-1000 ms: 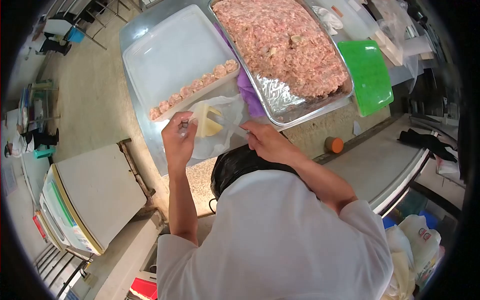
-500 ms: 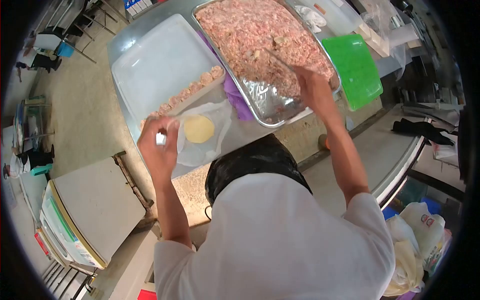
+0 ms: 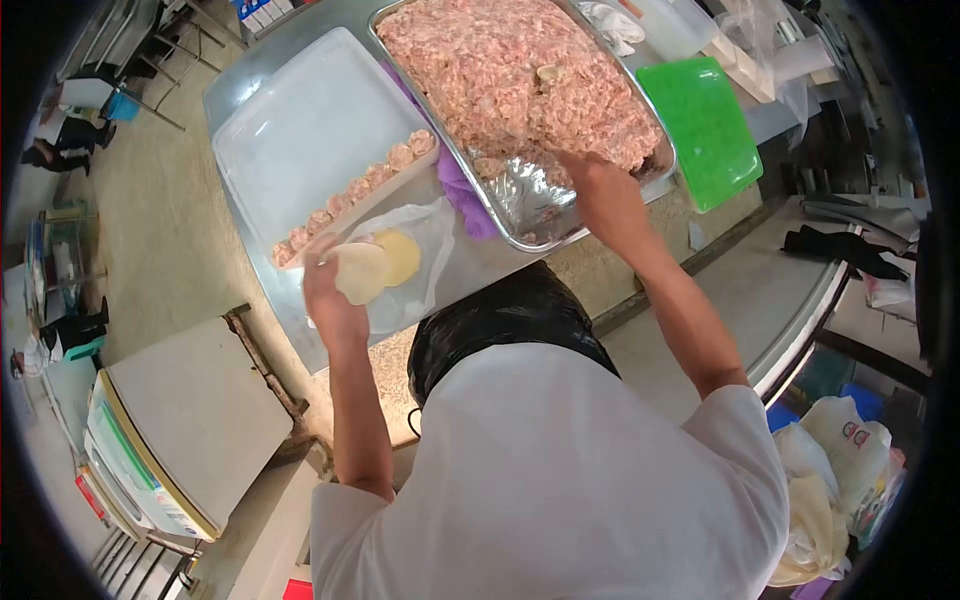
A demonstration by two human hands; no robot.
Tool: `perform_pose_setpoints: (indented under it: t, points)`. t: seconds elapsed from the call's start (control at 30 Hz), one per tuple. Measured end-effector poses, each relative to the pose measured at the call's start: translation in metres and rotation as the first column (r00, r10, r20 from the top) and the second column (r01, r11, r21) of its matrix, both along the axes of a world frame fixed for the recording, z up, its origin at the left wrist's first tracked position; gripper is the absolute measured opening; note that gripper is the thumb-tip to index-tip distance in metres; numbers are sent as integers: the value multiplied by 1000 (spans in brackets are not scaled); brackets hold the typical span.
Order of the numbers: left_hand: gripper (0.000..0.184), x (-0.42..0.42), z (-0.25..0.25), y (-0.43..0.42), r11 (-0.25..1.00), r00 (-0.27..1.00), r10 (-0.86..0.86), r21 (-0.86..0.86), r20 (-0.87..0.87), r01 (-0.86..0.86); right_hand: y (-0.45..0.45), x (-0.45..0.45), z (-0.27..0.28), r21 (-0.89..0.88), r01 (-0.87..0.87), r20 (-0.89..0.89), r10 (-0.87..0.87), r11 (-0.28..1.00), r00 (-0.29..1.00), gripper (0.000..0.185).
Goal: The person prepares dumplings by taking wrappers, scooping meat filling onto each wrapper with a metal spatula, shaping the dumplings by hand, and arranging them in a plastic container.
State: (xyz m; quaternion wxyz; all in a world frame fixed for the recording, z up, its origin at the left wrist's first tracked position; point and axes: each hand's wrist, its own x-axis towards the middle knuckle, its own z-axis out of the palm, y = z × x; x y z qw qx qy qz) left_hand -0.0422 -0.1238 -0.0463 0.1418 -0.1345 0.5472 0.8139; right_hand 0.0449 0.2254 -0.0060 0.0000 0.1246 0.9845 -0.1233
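Observation:
My left hand point(image 3: 335, 300) holds a round, pale dumpling wrapper point(image 3: 361, 273) by its edge. Just behind it lies a yellowish stack of round wrappers point(image 3: 402, 257) on white paper point(image 3: 433, 235). My right hand point(image 3: 604, 196) is closed around a thin tool, mostly hidden and blurred, whose tip reaches into the minced meat point(image 3: 520, 70). That meat fills most of a large metal tray point(image 3: 455, 150); the near corner is scraped thin. Several filled, open-topped dumplings point(image 3: 345, 200) stand in a row along the near edge of a white plastic tray point(image 3: 300, 120).
A green board point(image 3: 705, 130) lies right of the metal tray, and a purple cloth point(image 3: 462, 195) is tucked between the trays. White cloth point(image 3: 612, 25) and a clear tub point(image 3: 675, 35) sit at the back. Plastic bags point(image 3: 835, 450) are at lower right; people sit far left.
My left hand has moved slightly right and down and now holds a wrapper that was not visible in it before. My right hand has shifted a little left and lower over the meat.

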Motion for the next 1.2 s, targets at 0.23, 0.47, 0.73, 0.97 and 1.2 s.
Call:
perform_pose_setpoints:
  t: [0.23,0.47,0.73,0.97,1.2]
  points:
    - [41,17,-28,16,846,915,-102,518,390,-127,2,3,-12,-49,-111,133,117,993,984,30]
    - [42,39,-28,35,866,900,-148,494,410,-83,-9,1,-30,-105,-85,117,97,991,988,31]
    - [39,18,-12,71,890,941,-159,457,299,5,-4,12,-14,-712,-4,15,21,702,1000,19]
    - [42,1,12,137,650,953,-275,755,127,87,-53,40,11,-734,-31,-123,-88,678,988,38]
    - [35,-10,7,135,920,979,-58,391,197,-24,-52,40,39,-623,-99,-213,-46,776,976,33]
